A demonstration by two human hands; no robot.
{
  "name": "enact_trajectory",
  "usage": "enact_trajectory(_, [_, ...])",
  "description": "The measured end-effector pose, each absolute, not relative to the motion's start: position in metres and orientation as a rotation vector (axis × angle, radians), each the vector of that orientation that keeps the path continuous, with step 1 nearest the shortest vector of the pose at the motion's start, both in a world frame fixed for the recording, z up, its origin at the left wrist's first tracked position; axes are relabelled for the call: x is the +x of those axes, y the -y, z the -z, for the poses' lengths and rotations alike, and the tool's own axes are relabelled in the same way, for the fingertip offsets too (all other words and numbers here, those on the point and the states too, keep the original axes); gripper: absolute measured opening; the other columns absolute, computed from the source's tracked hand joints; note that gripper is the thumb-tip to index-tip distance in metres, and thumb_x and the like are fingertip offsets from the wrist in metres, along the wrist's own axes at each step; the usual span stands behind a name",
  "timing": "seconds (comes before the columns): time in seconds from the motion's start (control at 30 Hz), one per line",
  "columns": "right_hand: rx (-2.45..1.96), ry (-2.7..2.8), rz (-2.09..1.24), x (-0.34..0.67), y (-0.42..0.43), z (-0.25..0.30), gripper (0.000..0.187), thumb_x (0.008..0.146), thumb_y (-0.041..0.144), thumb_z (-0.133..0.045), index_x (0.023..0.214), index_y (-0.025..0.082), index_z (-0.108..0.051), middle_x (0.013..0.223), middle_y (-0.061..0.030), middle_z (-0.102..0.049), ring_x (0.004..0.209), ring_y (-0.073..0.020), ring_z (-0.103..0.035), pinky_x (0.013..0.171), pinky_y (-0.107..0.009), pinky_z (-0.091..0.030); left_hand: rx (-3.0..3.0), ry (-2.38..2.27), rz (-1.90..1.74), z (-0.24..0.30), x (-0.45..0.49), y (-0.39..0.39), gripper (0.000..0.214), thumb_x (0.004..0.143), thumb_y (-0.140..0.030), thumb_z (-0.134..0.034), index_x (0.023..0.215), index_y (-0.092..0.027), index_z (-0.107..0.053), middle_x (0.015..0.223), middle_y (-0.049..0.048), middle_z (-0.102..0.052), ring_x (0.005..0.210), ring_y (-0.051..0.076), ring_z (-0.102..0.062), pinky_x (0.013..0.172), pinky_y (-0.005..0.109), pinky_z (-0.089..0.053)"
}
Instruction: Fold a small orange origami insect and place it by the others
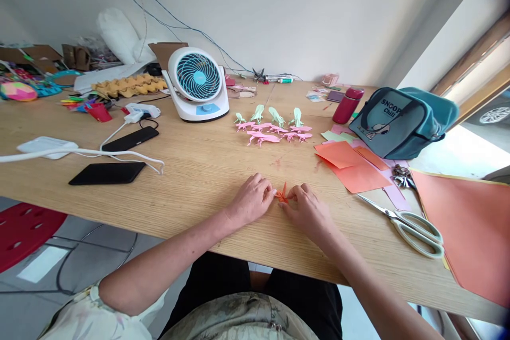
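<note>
A small folded orange paper figure [283, 193] with thin pointed parts is held just above or on the wooden table near its front edge. My left hand [252, 197] pinches its left tip between thumb and fingers. On the other side, my right hand [305, 204] grips the figure's right part, its fingers closed and partly hiding the paper. Beyond my hands stand several pink folded paper insects [263, 137] in loose rows, with several pale green ones [275, 116] behind them.
Orange paper sheets [356, 167], open scissors [416, 228] and a large orange stack [466, 223] lie to the right. Behind them are a red bottle [348, 106] and a teal bag [398, 119]. A white fan [198, 85], phones [107, 173] and a white cable [119, 153] occupy the left.
</note>
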State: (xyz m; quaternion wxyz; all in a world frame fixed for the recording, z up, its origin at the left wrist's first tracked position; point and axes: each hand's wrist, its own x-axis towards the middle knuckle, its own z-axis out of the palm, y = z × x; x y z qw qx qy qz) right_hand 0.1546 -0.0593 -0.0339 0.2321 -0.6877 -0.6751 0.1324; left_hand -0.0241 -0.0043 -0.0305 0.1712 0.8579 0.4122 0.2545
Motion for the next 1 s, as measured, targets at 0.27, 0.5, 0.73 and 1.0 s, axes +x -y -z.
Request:
enact_trajectory(0.27, [-1.730,1.663,-0.622,0.157,0.058,0.037,0.014,0.079,0.025,-0.066,0.082,0.024,-0.053,0.081,-0.0011,-0.063,0.071,-0.0186,-0.058,0.062,-0.029,-0.037,2.241,-1.158,-0.734,0.029,-0.015,-0.004,0.015,0.083,-0.023,-0.066,0.071,-0.017,-0.060,0.081,0.0030,-0.060,0.080,0.019,-0.058,0.078,0.032,-0.046])
enact_trajectory(0.5, [-1.460,1.384,-0.888,0.169,0.050,0.033,0.043,0.082,0.058,-0.058,0.100,0.019,-0.061,0.080,-0.0029,-0.064,0.055,-0.0126,-0.048,0.051,-0.026,-0.035,2.023,-1.001,-0.867,0.008,-0.007,-0.013,0.014,0.087,-0.026,-0.060,0.078,-0.016,-0.059,0.076,0.0000,-0.064,0.070,0.012,-0.059,0.065,0.022,-0.046])
enact_trajectory(0.73, [-1.262,1.196,-1.054,0.168,0.049,0.025,0.047,0.073,0.065,-0.069,0.075,0.018,-0.066,0.062,0.0003,-0.055,0.057,-0.0122,-0.043,0.055,-0.026,-0.034,1.528,-0.784,-0.882,-0.003,0.011,-0.016,0.019,0.075,-0.027,-0.074,0.083,-0.015,-0.062,0.081,0.0012,-0.068,0.076,0.014,-0.064,0.073,0.025,-0.049])
enact_trajectory(1.0, [-1.207,1.125,-1.148,0.163,0.052,0.020,0.037,0.076,0.055,-0.073,0.077,0.018,-0.068,0.065,0.0003,-0.056,0.062,-0.0132,-0.045,0.060,-0.027,-0.036,1.299,-0.746,-0.811,0.002,0.012,-0.023,0.032,0.061,-0.040,-0.087,0.069,-0.013,-0.071,0.071,0.0028,-0.072,0.070,0.015,-0.063,0.071,0.026,-0.046])
